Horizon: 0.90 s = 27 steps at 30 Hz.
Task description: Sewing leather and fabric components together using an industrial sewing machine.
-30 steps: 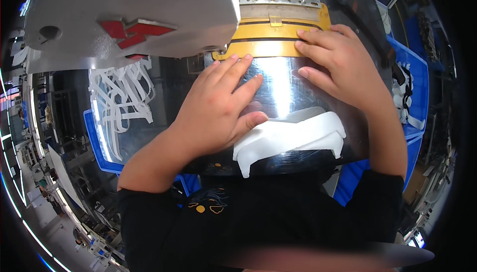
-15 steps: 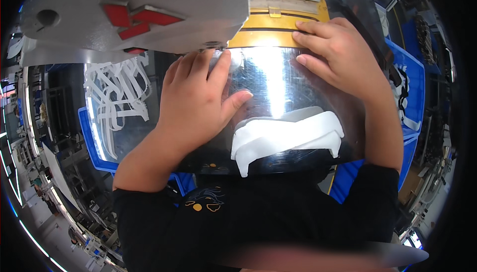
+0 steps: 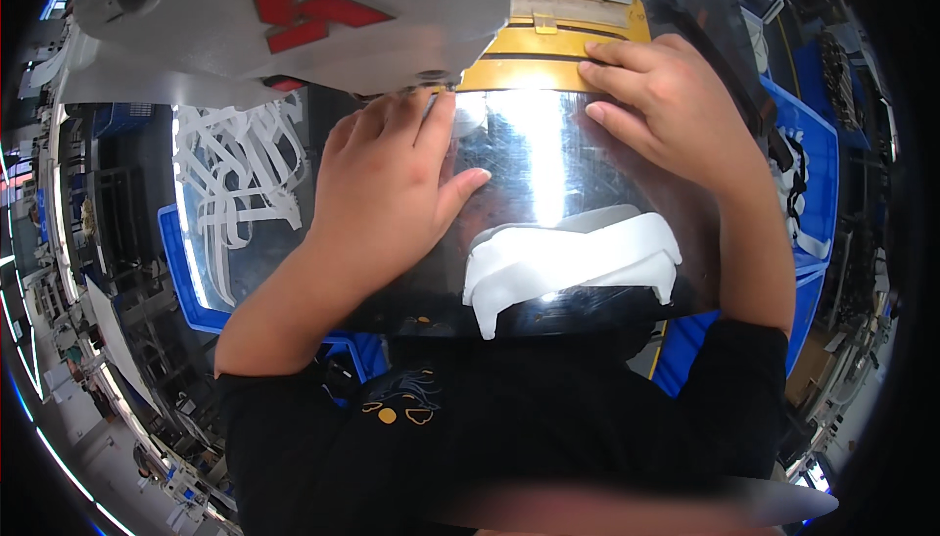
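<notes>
The yellow slotted plate [image 3: 537, 76] lies at the far side of the shiny table [image 3: 524, 179], its left end hidden by the grey machine head [image 3: 196, 37]; the step in hand looks like steadying and guiding it there. The right hand [image 3: 666, 105] rests two fingertips on the plate's right part, thumb apart, gripping nothing visible. The left hand [image 3: 382, 179] is stretched out, unclenched, fingertips at the head's lower edge; what they touch is hidden. The next move seems to call for even, light pressure, the left fingertips kept clear of the head's underside. Room for sliding opens between the hands, bounded toward the body by white curved pieces [image 3: 578, 250] near the table's front edge.
</notes>
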Each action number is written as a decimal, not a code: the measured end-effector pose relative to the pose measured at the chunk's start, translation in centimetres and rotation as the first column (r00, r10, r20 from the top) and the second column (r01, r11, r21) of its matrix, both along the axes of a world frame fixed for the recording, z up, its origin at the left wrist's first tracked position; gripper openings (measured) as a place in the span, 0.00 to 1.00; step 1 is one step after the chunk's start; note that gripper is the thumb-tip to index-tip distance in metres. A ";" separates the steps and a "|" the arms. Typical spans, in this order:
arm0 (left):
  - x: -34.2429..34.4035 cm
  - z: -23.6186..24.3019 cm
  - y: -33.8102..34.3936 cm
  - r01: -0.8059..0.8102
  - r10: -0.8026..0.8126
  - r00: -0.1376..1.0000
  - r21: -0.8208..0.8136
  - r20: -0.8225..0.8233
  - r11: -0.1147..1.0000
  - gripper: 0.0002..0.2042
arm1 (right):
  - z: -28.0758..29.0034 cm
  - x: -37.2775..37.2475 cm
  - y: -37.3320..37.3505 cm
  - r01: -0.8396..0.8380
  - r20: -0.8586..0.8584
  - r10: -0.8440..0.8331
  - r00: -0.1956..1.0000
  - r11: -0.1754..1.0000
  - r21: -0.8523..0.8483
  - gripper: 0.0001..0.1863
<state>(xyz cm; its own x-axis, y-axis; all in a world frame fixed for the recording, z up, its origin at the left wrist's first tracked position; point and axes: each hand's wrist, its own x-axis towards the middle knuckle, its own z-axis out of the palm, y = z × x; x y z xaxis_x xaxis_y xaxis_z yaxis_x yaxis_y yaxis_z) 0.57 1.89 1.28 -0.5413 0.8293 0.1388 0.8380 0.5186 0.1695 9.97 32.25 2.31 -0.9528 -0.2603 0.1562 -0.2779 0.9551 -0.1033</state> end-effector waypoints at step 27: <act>-1.8 -0.8 -1.7 0.033 -0.031 0.999 -0.028 0.043 0.999 0.33 | -0.9 0.2 -2.1 -0.047 -0.059 0.048 0.997 0.999 0.011 0.15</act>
